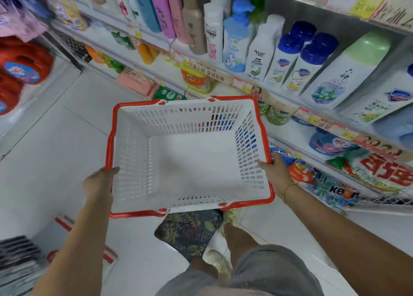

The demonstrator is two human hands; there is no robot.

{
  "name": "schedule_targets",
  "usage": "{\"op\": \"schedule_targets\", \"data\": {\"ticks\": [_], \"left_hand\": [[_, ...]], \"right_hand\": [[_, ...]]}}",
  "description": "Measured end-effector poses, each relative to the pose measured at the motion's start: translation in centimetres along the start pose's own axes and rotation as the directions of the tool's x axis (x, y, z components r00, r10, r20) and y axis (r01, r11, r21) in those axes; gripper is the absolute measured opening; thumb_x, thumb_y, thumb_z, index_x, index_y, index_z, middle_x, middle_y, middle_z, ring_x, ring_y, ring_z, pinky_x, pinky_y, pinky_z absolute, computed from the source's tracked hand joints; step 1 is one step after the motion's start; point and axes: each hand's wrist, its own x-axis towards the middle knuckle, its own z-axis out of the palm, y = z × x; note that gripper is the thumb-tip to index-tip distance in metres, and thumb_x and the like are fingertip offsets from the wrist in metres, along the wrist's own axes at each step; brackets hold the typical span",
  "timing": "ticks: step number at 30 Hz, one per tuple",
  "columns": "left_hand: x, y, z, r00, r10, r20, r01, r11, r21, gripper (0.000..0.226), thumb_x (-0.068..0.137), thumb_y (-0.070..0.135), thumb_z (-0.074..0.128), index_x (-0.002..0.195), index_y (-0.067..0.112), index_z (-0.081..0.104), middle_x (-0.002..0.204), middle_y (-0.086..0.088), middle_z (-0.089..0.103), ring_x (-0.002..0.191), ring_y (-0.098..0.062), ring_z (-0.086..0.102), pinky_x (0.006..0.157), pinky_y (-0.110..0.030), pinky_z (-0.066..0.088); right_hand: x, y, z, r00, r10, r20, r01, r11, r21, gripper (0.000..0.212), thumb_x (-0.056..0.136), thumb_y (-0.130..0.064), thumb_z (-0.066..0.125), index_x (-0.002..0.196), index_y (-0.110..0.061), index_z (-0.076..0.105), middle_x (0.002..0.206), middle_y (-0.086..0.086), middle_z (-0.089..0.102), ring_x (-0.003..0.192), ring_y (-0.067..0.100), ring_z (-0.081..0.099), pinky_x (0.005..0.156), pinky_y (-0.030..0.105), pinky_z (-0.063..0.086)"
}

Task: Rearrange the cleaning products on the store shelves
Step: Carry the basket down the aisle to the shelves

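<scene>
We hold a white basket with our left hand and right hand. Bottles stand on the shelves beside it.

I get a single wide-angle view from the person's head, pitched forward and steeply down. The shelves slant across the upper right of the frame, bowed by the lens, and the floor fills the left. The basket sits close under the camera at centre, with the left hand and right hand gripping its rim, forearms entering from the bottom edge.
</scene>
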Motion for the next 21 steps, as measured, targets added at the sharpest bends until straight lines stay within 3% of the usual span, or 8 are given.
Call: {"op": "schedule_targets", "data": {"ticks": [3, 10, 15, 19, 21], "left_hand": [[1.3, 1.8, 1.5, 1.000, -0.002, -0.003, 0.002, 1.000, 0.014, 0.041, 0.073, 0.014, 0.076, 0.114, 0.008, 0.069, 0.107, -0.013, 0.068, 0.093, -0.028, 0.061, 0.096, -0.041, 0.050], [3.9, 5.0, 4.3, 0.999, 0.036, -0.019, -0.035, 0.998, 0.058, 0.038, 0.074, 0.012, 0.074, 0.111, 0.008, 0.069, 0.100, -0.008, 0.064, 0.094, -0.026, 0.059, 0.097, -0.036, 0.048], [6.7, 6.6, 6.4, 0.995, 0.095, 0.008, -0.095, 0.989, 0.115, 0.037, 0.072, 0.011, 0.073, 0.108, 0.000, 0.069, 0.072, -0.019, 0.056, 0.062, -0.016, 0.043, 0.065, -0.030, 0.047], [9.4, 7.9, 9.3, 0.989, 0.116, 0.089, -0.131, 0.974, 0.184, 0.010, 0.076, 0.009, 0.070, 0.086, 0.006, 0.068, 0.065, 0.001, 0.049, 0.076, -0.023, 0.049, 0.060, -0.024, 0.039], [11.1, 8.3, 11.1, 0.980, 0.142, 0.139, -0.169, 0.964, 0.206, 0.012, 0.078, 0.009, 0.068, 0.090, 0.007, 0.067, 0.066, 0.001, 0.051, 0.075, -0.022, 0.050, 0.057, -0.022, 0.038]], "right_hand": [[0.9, -0.4, 0.6, 0.998, 0.056, -0.005, -0.056, 0.998, 0.006, 0.023, 0.091, -0.004, 0.058, 0.112, -0.010, 0.050, 0.112, 0.013, 0.060, 0.101, 0.030, 0.060, 0.091, 0.043, 0.050], [2.0, -0.8, 1.6, 0.988, 0.153, 0.004, -0.153, 0.988, 0.010, 0.030, 0.092, -0.003, 0.055, 0.120, -0.010, 0.045, 0.110, 0.009, 0.056, 0.097, 0.027, 0.057, 0.082, 0.037, 0.048], [2.7, 0.3, 3.5, 0.965, 0.261, -0.015, -0.260, 0.965, 0.044, 0.025, 0.091, -0.003, 0.055, 0.111, -0.013, 0.044, 0.107, 0.008, 0.057, 0.087, 0.023, 0.058, 0.070, 0.034, 0.048], [3.9, 1.1, 5.4, 0.942, 0.322, -0.095, -0.311, 0.944, 0.112, 0.025, 0.091, -0.004, 0.055, 0.111, -0.014, 0.045, 0.107, 0.009, 0.058, 0.089, 0.027, 0.061, 0.073, 0.039, 0.051], [4.7, 1.5, 6.4, 0.924, 0.349, -0.156, -0.328, 0.933, 0.147, 0.024, 0.091, -0.005, 0.054, 0.110, -0.015, 0.045, 0.108, 0.010, 0.059, 0.093, 0.030, 0.061, 0.079, 0.043, 0.053]]}}
